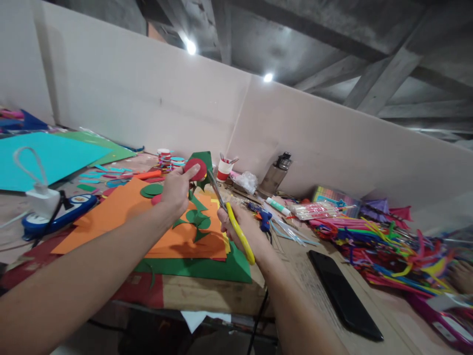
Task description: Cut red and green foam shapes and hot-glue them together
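Note:
Between the thumb and fingers of my left hand (176, 190) is a red paper circle (196, 170), laid against a piece of dark green paper (203, 159). My right hand (240, 224) grips yellow-handled scissors (238, 231). The scissor blades reach up to the green paper, at the right edge of the red circle. Beneath both hands lie orange sheets (148, 236), on top of a larger green sheet (236, 270). Green paper scraps (197, 219) are scattered on the orange. Two green circles (151, 190) rest to the left.
A black phone (343, 296) lies at the right, near a heap of coloured pipe cleaners (406, 261). Behind stand a red-and-white cup (223, 170) and a bottle (275, 175). A blue glue gun (265, 221) lies right of my hand. A power strip (61, 214) sits at the left.

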A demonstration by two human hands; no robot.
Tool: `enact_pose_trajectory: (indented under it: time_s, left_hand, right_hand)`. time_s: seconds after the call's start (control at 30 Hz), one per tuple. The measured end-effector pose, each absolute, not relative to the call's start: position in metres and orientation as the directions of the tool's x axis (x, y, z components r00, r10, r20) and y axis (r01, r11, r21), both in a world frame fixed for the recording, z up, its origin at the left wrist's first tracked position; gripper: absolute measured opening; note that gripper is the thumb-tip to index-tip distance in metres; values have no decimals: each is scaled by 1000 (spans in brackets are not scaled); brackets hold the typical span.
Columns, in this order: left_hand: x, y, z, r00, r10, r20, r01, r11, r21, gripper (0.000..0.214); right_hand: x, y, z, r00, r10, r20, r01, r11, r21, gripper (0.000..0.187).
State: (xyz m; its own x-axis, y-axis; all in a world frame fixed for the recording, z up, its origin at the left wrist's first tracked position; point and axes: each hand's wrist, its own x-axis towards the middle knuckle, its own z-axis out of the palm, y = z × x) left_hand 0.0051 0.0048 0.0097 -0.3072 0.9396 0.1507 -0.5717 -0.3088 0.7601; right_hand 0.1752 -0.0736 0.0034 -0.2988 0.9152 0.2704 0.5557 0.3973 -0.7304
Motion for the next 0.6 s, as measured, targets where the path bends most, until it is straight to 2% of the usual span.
enact_pose_trajectory:
  time_s: [0.27,0.6]
  left_hand:
    - [18,-6,6,-238,960,146,-603,-264,753,27]
    - [31,-21,6,-91,990,110,-621,-143,771,31]
  right_hand:
    - [172,-72,-2,-253,927,277,500,371,-783,29]
    - [167,-64,-7,-166,903,396,432,428,-794,34]
